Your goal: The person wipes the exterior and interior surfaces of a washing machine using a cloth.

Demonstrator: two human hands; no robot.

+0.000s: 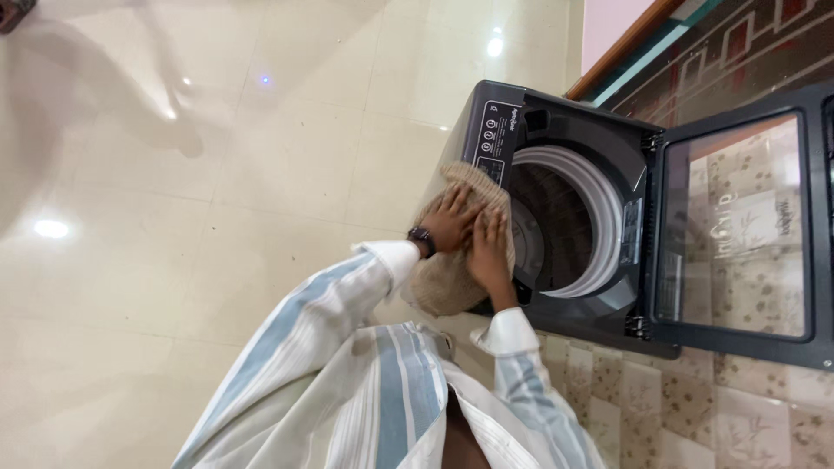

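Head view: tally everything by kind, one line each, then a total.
Washing machine, lid open: 1
Beige knitted garment: 1
Wristwatch: 1
Hands on the garment, left hand and right hand: 2
Total: 5

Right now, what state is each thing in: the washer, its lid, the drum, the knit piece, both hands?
Washing machine: top open.
Glass lid: swung fully up.
Drum: looks empty.
Beige knit garment: bunched on the washer's front edge, outside the drum.
Left hand: pressed on the garment.
Right hand: pressed on the garment.
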